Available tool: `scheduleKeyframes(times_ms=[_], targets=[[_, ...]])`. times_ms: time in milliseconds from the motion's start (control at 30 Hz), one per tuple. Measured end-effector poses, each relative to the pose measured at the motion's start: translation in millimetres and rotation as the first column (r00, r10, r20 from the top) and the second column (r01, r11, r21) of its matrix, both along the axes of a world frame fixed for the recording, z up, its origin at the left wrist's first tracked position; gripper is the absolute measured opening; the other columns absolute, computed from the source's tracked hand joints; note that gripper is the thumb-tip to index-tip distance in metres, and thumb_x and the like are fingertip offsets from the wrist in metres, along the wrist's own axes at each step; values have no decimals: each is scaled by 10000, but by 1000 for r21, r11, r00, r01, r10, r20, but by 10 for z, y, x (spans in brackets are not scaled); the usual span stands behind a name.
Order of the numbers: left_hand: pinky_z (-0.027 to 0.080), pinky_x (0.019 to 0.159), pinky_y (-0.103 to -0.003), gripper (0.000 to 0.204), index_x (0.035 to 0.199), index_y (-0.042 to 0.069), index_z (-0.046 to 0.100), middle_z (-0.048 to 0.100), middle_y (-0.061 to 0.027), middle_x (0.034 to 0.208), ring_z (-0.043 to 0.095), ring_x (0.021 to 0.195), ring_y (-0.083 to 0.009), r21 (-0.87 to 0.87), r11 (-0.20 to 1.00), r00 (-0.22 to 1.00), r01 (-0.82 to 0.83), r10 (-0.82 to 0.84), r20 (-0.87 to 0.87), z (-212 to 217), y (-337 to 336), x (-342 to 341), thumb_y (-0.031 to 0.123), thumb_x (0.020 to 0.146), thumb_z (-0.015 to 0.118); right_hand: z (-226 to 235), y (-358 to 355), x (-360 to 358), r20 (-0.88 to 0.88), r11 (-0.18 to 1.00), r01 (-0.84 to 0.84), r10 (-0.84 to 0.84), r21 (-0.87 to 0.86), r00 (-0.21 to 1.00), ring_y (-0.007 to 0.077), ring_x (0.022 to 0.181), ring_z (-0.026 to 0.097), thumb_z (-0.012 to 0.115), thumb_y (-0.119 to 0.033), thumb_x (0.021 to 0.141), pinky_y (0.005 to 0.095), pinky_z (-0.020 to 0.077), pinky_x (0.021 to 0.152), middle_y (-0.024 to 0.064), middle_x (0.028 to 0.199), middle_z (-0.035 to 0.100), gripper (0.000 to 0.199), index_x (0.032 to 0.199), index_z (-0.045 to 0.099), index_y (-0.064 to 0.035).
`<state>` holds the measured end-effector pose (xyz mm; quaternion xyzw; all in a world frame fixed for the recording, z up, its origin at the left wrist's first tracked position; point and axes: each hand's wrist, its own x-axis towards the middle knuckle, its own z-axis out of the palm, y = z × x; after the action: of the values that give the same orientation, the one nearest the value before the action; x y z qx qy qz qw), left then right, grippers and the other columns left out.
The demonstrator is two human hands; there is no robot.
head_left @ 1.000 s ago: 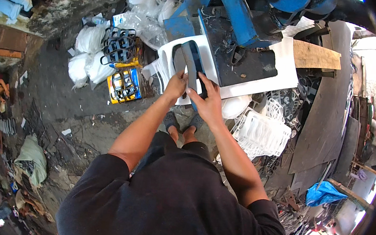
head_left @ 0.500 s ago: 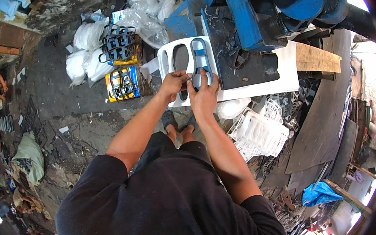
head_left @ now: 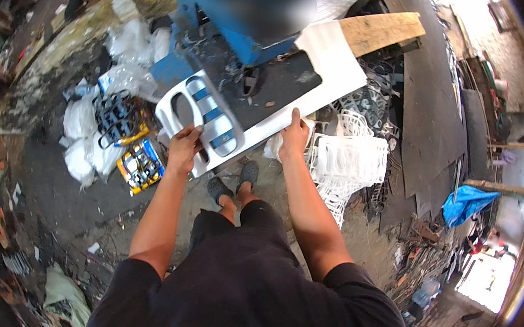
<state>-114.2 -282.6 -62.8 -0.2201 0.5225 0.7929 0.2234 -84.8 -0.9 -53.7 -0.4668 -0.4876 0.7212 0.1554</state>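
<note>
A large white plastic panel [head_left: 327, 77] with oval cut-outs at its left end lies across the dark bed of a blue machine [head_left: 238, 28]. My left hand [head_left: 183, 148] grips the panel's near edge beside the cut-outs. My right hand [head_left: 294, 135] holds the same near edge further right, fingers on top of the plastic. Both arms reach forward from my dark shirt. My feet in dark sandals [head_left: 233, 186] stand just below the panel.
White plastic grid pieces [head_left: 349, 164] are piled to the right of my feet. White sacks [head_left: 80, 143], black parts and a yellow crate [head_left: 139, 165] lie on the left. A wooden plank [head_left: 381, 28] rests at the panel's far end. Dark sheets [head_left: 436, 106] and a blue tarp [head_left: 467, 203] lie to the right.
My hands have spread apart along the panel's near edge; before they were close together at the cut-out end. The panel now lies further onto the machine bed.
</note>
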Motion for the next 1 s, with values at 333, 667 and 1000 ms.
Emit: scheduleKeyframes(times_ms=[333,667,1000], targets=[[549,695,-295,112,1035,62,642,643,-12,857,649,760,-146,84,992,993,95,-89,-77,-253,448,-392,100,955,572,-444,616,-787,-211,982,164,-181,-97,960,241,1005,571,546,-196,996,376,454,897,167,1124,597,305,1147,498,64],[496,663,-416,259,1064,-9,682,705,-152,828,654,713,-330,-722,691,943,37,-263,-203,-122,665,-505,198,949,577,-285,728,-718,-36,998,27,-25,55,999,208,871,557,525,-188,988,372,466,786,117,978,601,247,1044,564,49],[506,786,-525,204,935,-25,662,655,-285,976,624,895,-475,-933,322,453,-163,-815,-361,-267,281,-2029,94,799,567,252,-448,87,-41,846,-356,371,-397,928,192,903,604,517,29,914,352,510,835,90,1039,611,179,1079,575,-9]])
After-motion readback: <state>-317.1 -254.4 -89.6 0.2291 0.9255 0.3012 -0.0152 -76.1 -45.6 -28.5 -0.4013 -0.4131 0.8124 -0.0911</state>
